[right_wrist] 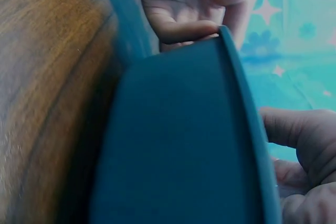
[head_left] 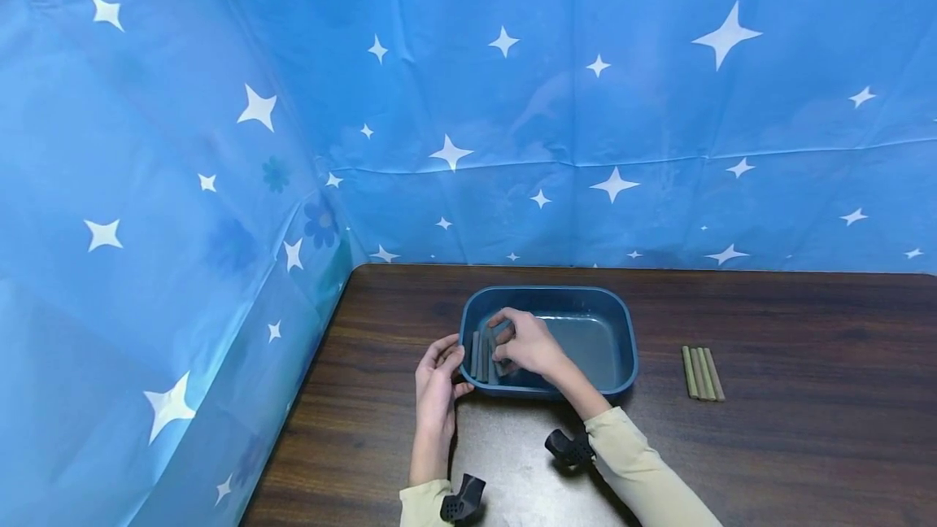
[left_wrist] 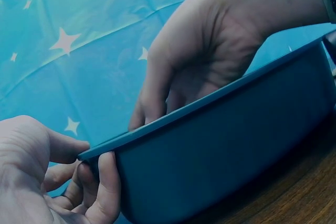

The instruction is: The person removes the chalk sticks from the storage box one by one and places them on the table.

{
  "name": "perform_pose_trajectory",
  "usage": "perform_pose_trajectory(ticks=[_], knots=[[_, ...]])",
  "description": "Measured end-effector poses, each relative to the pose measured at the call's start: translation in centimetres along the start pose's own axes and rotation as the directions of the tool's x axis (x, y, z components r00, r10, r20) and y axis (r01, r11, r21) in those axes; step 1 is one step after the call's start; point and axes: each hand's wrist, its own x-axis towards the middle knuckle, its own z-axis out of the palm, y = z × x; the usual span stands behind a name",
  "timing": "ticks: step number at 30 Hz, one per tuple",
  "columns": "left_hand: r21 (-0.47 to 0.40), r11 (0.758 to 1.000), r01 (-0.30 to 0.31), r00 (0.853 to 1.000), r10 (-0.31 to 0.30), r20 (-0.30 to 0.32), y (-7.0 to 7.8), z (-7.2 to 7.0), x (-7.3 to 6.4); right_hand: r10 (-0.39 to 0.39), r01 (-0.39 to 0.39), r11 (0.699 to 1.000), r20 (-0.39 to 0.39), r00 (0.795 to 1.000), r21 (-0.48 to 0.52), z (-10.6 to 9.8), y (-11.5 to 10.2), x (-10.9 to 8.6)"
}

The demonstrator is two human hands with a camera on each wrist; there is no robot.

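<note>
A dark blue rectangular plastic bin stands on the table. My left hand grips its left end; in the left wrist view the thumb lies at the rim and the other fingers curl beneath it. Inside the bin, several short greyish-green sticks lie side by side by the left wall. My right hand reaches in over the near side, thumb and fingers bent round another stick beside that row. The bin's wall hides the right fingertips in both wrist views.
To the right of the bin, several more green sticks lie in a close row on the dark wooden table. A blue sheet with white stars hangs behind the table and along its left side.
</note>
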Motion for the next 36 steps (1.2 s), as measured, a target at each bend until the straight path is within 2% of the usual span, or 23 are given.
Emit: perform_pose_trajectory(ticks=[19,26,36], knots=[[-0.003,1.000,-0.015,1.000,0.015,-0.012,-0.2,-0.1,0.2,-0.104,0.106,0.994,-0.035,0.994,0.041,-5.2,0.2,-3.6],[0.002,1.000,-0.009,1.000,0.009,-0.007,-0.1,-0.1,0.1,-0.093,0.095,0.995,-0.080,0.992,0.028,-6.8,0.7,-4.8],[-0.027,1.000,-0.013,1.000,0.013,0.005,-0.2,0.0,0.0,-0.086,0.098,0.991,-0.127,0.988,0.089,-9.5,2.1,-6.8]])
